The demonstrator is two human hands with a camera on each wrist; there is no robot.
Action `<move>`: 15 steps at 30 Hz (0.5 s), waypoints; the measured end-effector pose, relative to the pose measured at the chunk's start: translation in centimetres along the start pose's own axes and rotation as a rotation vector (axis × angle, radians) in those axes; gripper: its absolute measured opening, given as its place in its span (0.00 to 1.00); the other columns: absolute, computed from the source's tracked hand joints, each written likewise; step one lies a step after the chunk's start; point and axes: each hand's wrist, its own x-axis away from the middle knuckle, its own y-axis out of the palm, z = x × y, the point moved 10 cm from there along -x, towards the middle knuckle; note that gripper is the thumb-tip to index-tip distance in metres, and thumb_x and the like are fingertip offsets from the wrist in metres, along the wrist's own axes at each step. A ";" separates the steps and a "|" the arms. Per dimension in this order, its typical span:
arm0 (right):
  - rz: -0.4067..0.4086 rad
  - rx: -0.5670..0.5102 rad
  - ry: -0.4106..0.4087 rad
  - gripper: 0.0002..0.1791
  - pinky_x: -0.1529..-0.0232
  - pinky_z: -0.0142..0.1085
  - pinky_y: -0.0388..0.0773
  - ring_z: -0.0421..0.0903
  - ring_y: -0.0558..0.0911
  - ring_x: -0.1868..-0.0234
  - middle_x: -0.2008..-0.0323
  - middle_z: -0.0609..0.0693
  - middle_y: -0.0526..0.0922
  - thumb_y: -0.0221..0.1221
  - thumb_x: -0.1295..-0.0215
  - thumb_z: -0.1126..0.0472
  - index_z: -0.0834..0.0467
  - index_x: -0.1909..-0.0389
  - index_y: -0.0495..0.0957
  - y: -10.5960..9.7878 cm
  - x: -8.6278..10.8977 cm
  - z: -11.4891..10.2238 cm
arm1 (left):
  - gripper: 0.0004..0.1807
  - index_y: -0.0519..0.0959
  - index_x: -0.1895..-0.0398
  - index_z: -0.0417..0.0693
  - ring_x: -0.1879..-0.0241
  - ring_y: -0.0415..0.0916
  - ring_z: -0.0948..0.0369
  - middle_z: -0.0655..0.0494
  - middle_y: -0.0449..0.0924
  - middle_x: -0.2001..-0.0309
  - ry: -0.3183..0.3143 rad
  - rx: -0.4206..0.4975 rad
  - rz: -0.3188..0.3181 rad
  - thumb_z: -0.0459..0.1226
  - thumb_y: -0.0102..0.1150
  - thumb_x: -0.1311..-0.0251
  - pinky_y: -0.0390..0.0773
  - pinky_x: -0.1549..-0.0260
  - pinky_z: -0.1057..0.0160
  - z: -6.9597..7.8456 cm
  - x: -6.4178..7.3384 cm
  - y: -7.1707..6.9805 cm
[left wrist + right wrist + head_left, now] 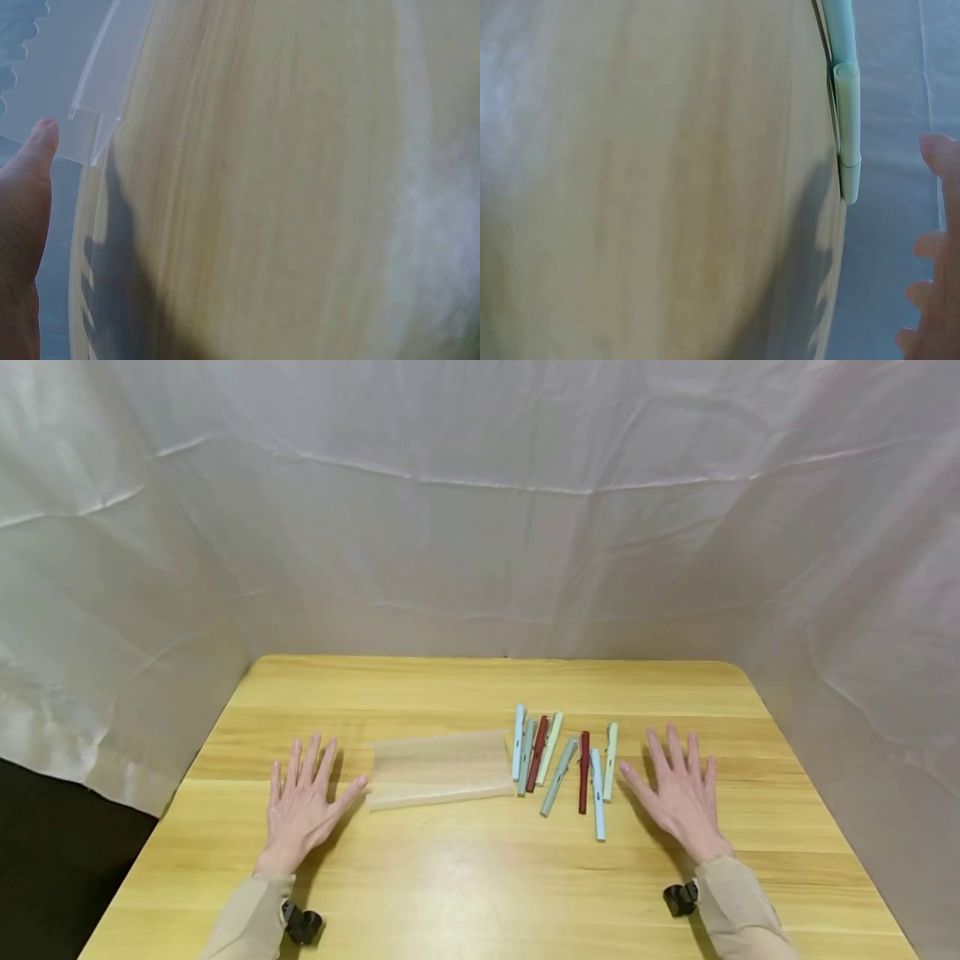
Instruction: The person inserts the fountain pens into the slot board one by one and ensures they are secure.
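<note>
A translucent plastic pen tray (441, 768), with a scalloped edge in the left wrist view, lies on the table left of several capped pens. The pens are light blue (598, 793), grey-green (559, 777), dark red (583, 772) and pale green (611, 762), loosely side by side. My left hand (300, 806) is palm down with fingers spread, its thumb close to the tray's left end. To the right of the pens my right hand (684, 793) is spread too, its thumb nearest the pale green pen (848, 127). Neither hand holds anything.
The wooden table (450, 893) has rounded far corners. Pale cloth (480, 552) hangs behind it and along both sides. Dark wrist cameras (302, 924) sit on both wrists below beige sleeves (251, 914). Shadows fall on the wood beside the hands.
</note>
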 end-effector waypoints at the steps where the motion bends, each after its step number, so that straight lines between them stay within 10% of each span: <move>1: 0.001 0.001 0.001 0.46 0.27 0.76 0.28 0.72 0.35 0.21 0.19 0.59 0.32 0.43 0.27 0.32 0.54 0.19 0.44 0.0 0.0 0.0 | 0.49 0.48 0.19 0.49 0.19 0.33 0.40 0.41 0.40 0.18 0.002 0.003 0.001 0.68 0.43 0.33 0.33 0.23 0.31 0.1 0.0 0.0; 15: -0.028 0.013 -0.004 0.47 0.27 0.75 0.29 0.72 0.36 0.21 0.19 0.58 0.30 0.44 0.26 0.32 0.54 0.19 0.42 0.6 0.2 -0.3 | 0.50 0.50 0.19 0.49 0.19 0.37 0.39 0.40 0.45 0.19 0.028 0.012 0.048 0.68 0.45 0.34 0.36 0.23 0.31 0.3 0.2 -0.5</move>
